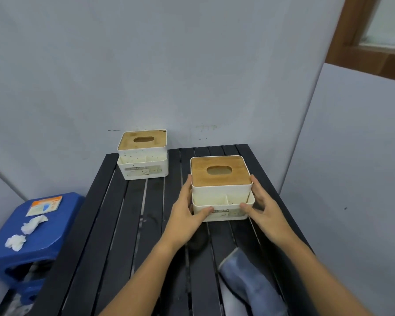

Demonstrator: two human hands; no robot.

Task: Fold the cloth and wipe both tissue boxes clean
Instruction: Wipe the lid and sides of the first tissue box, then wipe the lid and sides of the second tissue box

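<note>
The blue cloth point(251, 283) is cut off by the bottom edge, and part of it is hidden under the right arm. The near end of the bench point(114, 247) is cut off there too. The words on the near tissue box point(221, 192) are too blurred to be read, and part of the label is covered by the thumbs. The label on the far tissue box point(143, 156) is too small to be read. The print on the card point(45, 205) on the blue stool point(55, 236) cannot be made out. The window frame point(365, 42) is cut off by the right edge.
</note>
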